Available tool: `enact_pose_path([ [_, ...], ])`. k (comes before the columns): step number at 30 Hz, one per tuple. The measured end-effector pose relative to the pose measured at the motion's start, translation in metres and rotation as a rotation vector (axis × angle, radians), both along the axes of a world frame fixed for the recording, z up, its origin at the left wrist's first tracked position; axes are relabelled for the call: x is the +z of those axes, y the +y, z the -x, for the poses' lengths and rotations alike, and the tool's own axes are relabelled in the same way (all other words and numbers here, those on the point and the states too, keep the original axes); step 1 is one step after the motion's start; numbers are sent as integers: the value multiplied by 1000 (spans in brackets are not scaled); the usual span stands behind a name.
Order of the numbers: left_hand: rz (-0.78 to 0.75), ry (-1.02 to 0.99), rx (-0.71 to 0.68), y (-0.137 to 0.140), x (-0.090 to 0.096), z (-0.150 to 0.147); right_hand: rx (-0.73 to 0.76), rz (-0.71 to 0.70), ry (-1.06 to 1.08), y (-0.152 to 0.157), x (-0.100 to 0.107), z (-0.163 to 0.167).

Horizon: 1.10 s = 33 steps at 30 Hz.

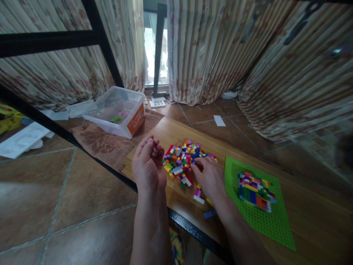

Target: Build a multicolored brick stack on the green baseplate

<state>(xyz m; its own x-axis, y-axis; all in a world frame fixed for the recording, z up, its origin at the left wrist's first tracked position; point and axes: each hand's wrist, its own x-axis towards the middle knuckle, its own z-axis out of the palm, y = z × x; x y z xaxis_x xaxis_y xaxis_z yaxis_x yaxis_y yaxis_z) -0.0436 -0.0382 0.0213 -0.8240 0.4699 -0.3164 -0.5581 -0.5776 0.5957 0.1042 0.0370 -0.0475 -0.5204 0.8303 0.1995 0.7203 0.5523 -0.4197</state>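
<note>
A loose pile of small colourful toy building bricks lies on the wooden tabletop. My right hand reaches palm down into the pile's right side, thumb and index finger apart at the bricks; its other fingertips are partly hidden. Left of the pile, my left hand is raised palm up with fingers curled closed; whatever it holds, if anything, is hidden. To the right, a green studded baseplate carries a multicoloured brick build. A pink-and-white brick piece and a blue brick sit by my right wrist.
A clear plastic box with an orange label and a few green and pink pieces stands beyond the table's left end, on a brown cloth. Black metal bars cross the left side. Curtains hang behind the tiled floor.
</note>
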Motion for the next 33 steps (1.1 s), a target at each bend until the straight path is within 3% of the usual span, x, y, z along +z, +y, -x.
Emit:
enact_pose_path([
  [12, 9, -27, -3, -1, 0, 4, 33, -47, 19, -5, 1, -26],
  [17, 8, -22, -12, -1, 0, 4, 100, -83, 30, 6, 9, -10],
  [21, 24, -24, -18, 1, 1, 3, 168, -67, -12, 7, 4, 1],
  [29, 29, -16, -45, 1, 0, 2, 159, -48, -3, -1, 0, -30],
  [33, 26, -3, -45, 0, 0, 2, 168, -36, 54, -3, 4, -25],
])
